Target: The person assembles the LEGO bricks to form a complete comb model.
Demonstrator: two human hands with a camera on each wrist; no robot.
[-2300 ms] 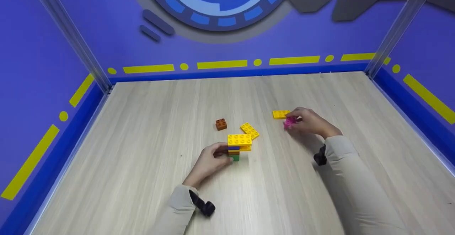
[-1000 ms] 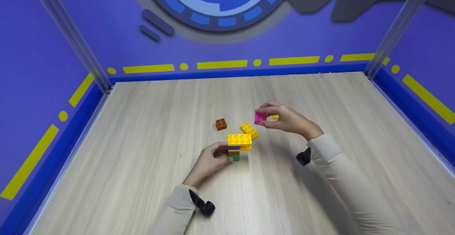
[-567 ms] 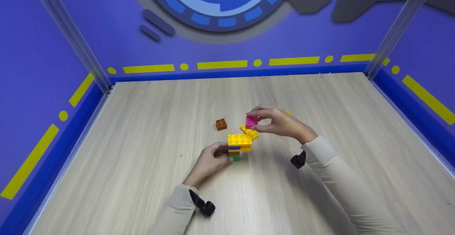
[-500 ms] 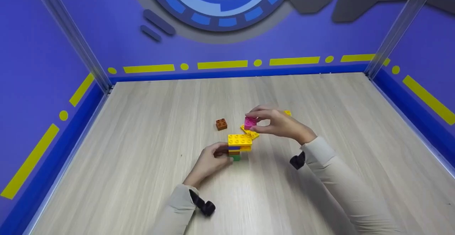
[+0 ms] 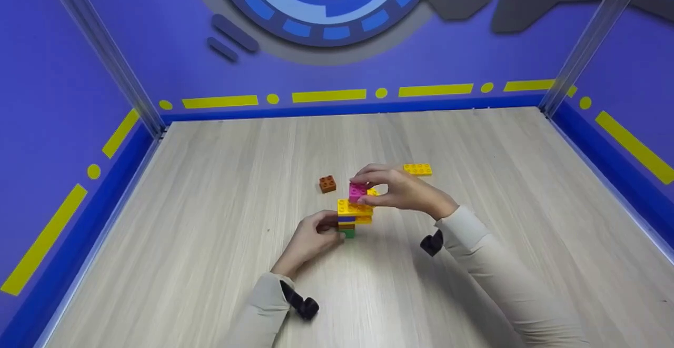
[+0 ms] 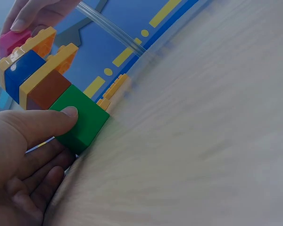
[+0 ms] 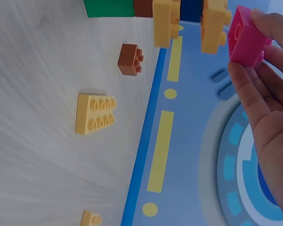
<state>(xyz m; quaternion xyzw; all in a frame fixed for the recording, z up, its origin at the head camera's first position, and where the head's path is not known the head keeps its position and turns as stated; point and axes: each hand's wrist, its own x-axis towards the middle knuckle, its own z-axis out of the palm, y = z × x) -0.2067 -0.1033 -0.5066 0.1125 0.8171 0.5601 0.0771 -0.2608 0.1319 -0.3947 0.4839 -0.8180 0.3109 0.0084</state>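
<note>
My left hand (image 5: 315, 237) grips the bottom of a small brick tower, its thumb on the green brick (image 6: 82, 117). Above the green come a brown brick (image 6: 49, 89), a yellow plate, a blue brick (image 6: 24, 70) and a top yellow plate (image 5: 347, 207). Both yellow plates stick out to the right. My right hand (image 5: 403, 190) pinches a pink brick (image 5: 357, 192) between thumb and fingers, just above the top plate. In the right wrist view a narrow gap shows between the pink brick (image 7: 246, 37) and that plate's studs.
A loose brown brick (image 5: 327, 184) lies behind the tower. One loose yellow plate (image 7: 95, 114) lies behind it, mostly covered by the right hand in the head view. Another yellow plate (image 5: 417, 169) lies farther right. Blue panels (image 5: 337, 79) enclose the table's back and sides.
My right hand has lifted the pink brick from the table at the right and carried it left to above the tower. My left hand and the tower have stayed in place.
</note>
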